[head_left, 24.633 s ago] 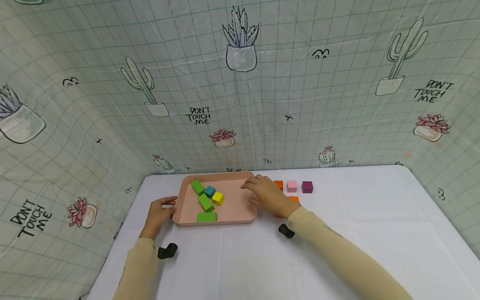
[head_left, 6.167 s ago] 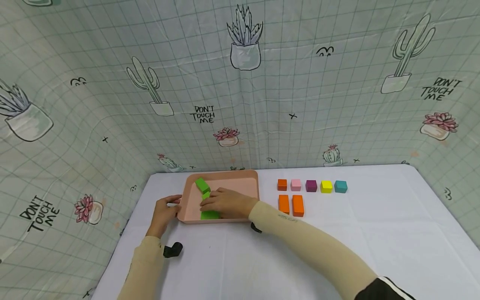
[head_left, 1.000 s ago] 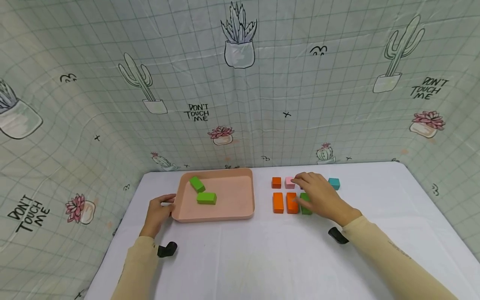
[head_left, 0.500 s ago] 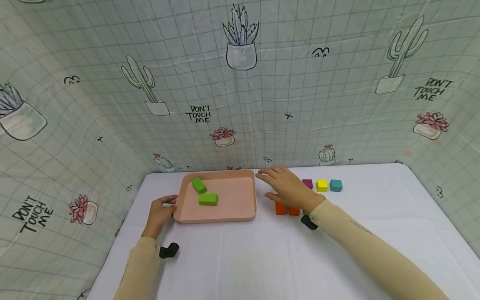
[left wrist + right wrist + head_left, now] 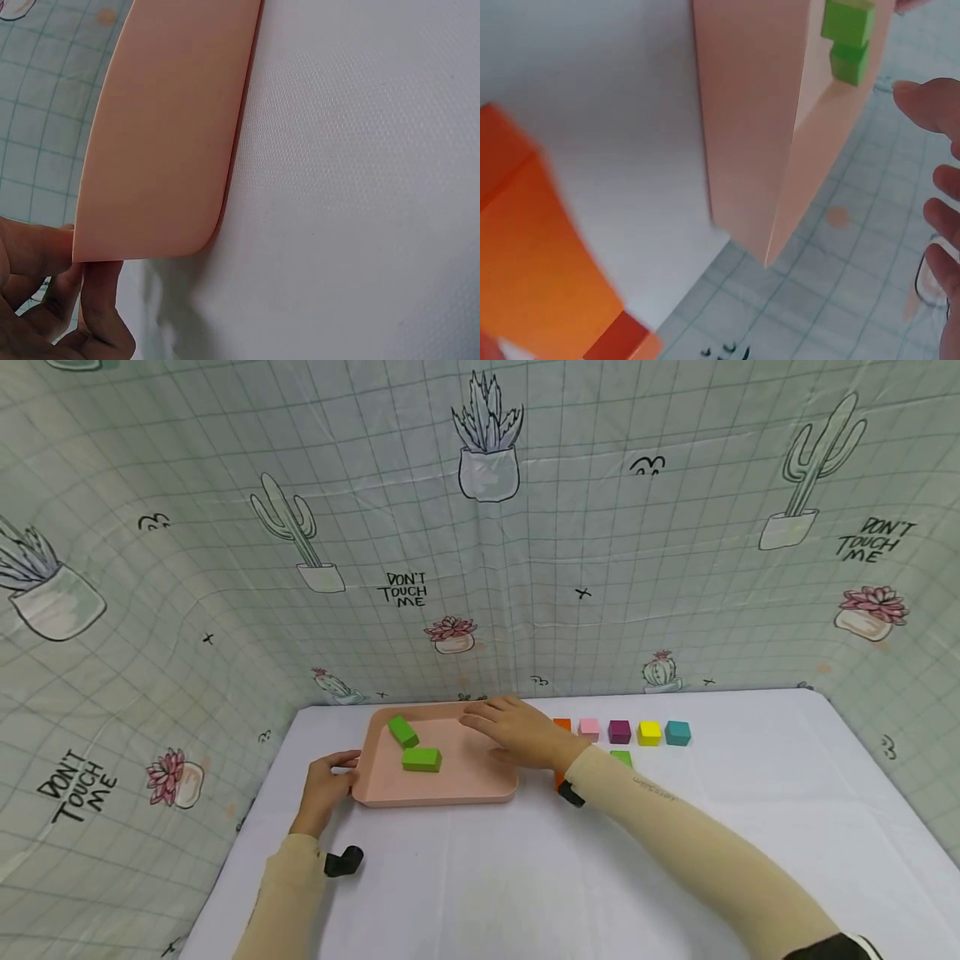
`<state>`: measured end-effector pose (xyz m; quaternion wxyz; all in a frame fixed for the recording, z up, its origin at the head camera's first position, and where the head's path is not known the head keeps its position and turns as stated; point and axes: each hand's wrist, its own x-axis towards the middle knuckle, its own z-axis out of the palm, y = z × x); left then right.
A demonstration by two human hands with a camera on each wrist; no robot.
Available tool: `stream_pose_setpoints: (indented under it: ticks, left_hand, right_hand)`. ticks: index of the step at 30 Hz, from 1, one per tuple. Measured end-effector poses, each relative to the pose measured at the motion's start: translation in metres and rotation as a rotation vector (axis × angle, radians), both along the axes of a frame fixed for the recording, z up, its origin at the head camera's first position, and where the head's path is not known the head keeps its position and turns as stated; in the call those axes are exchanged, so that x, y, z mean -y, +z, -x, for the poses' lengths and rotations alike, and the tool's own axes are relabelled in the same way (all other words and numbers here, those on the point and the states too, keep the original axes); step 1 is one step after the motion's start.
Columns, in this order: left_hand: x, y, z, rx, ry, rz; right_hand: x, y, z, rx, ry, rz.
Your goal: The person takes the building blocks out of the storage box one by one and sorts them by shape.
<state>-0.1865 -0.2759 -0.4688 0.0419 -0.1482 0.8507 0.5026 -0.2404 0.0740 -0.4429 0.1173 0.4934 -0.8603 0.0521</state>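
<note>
At the left end of the peach tray (image 5: 457, 789), my left hand (image 5: 321, 792) holds the edge with bent fingers, and the left wrist view shows the thumb (image 5: 103, 296) against its end. Two green rectangular blocks lie in the tray: one slanted block (image 5: 403, 732) at the back and one level block (image 5: 422, 760) in front of it. Over the tray's right side hovers my right hand (image 5: 525, 733), its fingers spread and holding nothing. In the right wrist view the fingertips (image 5: 922, 105) hang beside the tray, away from the green blocks.
Right of the tray stands a row of cubes: orange (image 5: 562, 724), pink (image 5: 588, 730), purple (image 5: 619, 732), yellow (image 5: 649, 733) and teal (image 5: 678, 733). A green block (image 5: 622, 757) stands before them; my forearm mostly hides the orange blocks (image 5: 547, 255). A patterned curtain (image 5: 585, 527) backs the table.
Yellow and teal cubes and one green block have left the tray for the right side. The level green block has shifted back. My right hand has moved left, from the blocks to the tray.
</note>
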Motion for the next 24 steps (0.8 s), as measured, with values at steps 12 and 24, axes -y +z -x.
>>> stream_pose_setpoints:
  ticks: [12, 24]
  left_hand:
    - [-0.001, 0.001, -0.001, -0.039, 0.006, -0.002]
    - [0.0, -0.001, 0.001, 0.004, 0.001, 0.004]
  right_hand:
    - [0.042, 0.0, 0.012, -0.001, -0.049, -0.25]
    - [0.073, -0.002, 0.017, -0.025, 0.0, -0.397]
